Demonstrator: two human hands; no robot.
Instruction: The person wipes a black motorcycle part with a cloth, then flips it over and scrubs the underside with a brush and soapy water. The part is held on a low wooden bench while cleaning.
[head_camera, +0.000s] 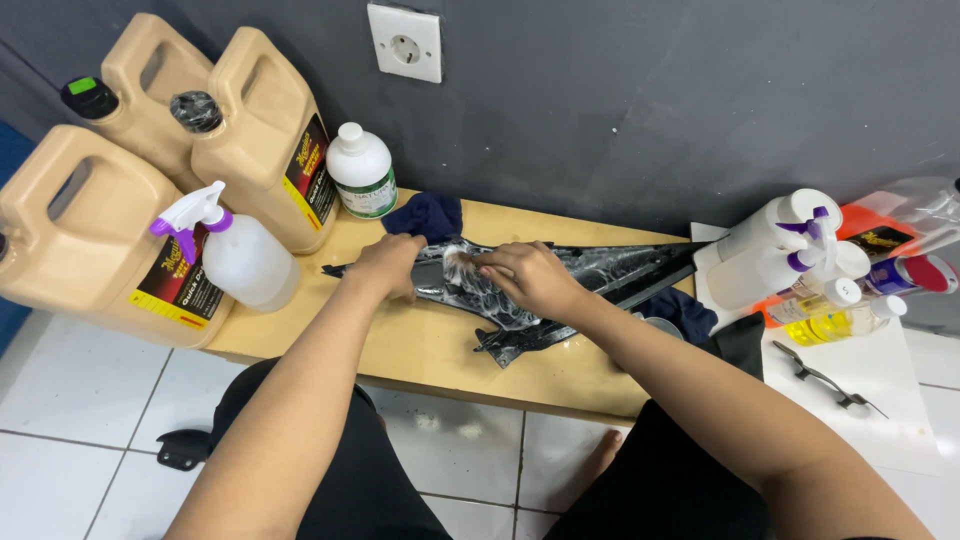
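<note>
My left hand (388, 262) lay flat on the long black plastic panel (560, 280), fingers curled down over its edge to hold it. The panel lay across the low wooden bench (420, 350), and it was covered in white soapy swirls. My right hand (528, 278) was bent around a small white foamy pad (458, 263), pressing it on the panel just beside my left hand. A dark blue cloth (428, 214) sat behind my hands, touching the panel. Three big tan jugs (262, 130) stood on the left by the gray wall, with a white spray bottle (240, 255) in front and a small white bottle (362, 172) next to them. On my right, a bunch of spray bottles (800, 255) lay on a white board (860, 380).
</note>
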